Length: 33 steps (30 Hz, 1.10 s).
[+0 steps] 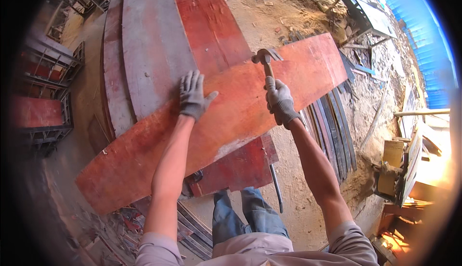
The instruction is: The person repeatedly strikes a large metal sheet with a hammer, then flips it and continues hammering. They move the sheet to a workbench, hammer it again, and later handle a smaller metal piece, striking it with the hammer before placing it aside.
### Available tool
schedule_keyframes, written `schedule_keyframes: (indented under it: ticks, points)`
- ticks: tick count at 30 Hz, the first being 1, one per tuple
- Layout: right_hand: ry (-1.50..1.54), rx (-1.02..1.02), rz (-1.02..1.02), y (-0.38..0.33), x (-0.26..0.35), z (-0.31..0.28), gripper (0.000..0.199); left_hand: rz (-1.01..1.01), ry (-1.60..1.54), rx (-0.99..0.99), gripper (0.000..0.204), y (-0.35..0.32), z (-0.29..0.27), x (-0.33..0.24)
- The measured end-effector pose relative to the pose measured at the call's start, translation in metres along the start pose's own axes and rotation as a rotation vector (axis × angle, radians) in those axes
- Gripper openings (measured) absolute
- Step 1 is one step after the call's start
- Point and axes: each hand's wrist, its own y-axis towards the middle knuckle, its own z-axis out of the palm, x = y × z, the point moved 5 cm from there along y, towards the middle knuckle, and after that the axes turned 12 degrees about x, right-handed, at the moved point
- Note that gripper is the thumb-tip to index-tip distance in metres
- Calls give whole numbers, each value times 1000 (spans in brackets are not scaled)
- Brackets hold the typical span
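Note:
My left hand (193, 95), in a grey knit glove, lies flat with fingers spread on the far edge of a long red plywood board (144, 155) that runs from lower left to upper right. My right hand (280, 100), also gloved, grips the wooden handle of a claw hammer (265, 58). The hammer's metal head is raised just above the board's far edge, to the right of my left hand. The board rests across a stack of other boards.
Grey and red boards (154, 39) lie beyond. A smaller red panel (240, 167) and a dark metal bar (276, 189) sit near my legs. Dark curved strips (334, 131) pile at the right. Metal frames (45, 73) stand left; scrap wood and debris (399, 165) lie right.

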Motion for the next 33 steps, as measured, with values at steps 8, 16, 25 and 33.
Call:
schedule_keyframes:
  ticks: [8,16,25,33]
  points:
    - [-29,-116,8,-51,-56,-45,53,-164,-80,-50,53,65,14,-54]
    - [-333,-191,-278,-43,-62,-66,42,16,-5,-81,57,78,56,-98]
    - [-816,-281,-317,7,-56,-50,28,-54,58,168,75,88,77,-93]
    - [-870,-2,-611,9,-74,-36,30,-44,9,78,75,74,87,-82]
